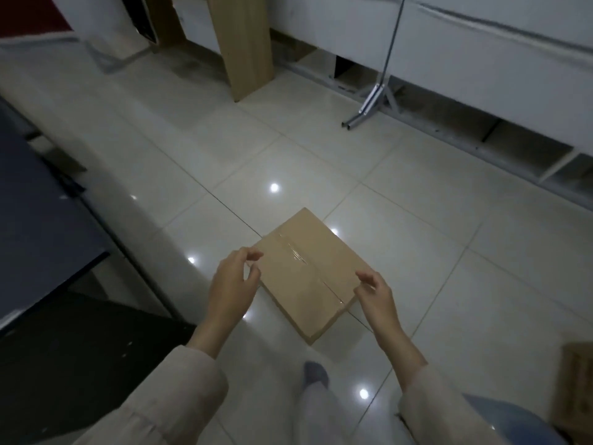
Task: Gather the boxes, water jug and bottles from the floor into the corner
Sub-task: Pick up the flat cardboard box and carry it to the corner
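Observation:
A flat brown cardboard box (308,271), sealed with clear tape along its middle, lies on the pale tiled floor in front of me. My left hand (232,284) hovers at the box's left corner, fingers curled and apart, holding nothing. At the box's right edge my right hand (375,292) is likewise spread, fingers close to the cardboard but not closed on it. Another cardboard box (576,390) shows partly at the lower right edge. No jug or bottles are in view.
A dark blue table (41,226) stands at the left. A wooden panel (244,43) leans at the back. White shelving (481,59) runs along the right wall, with a metal stand foot (365,107) before it. My grey-socked foot (316,374) is below the box.

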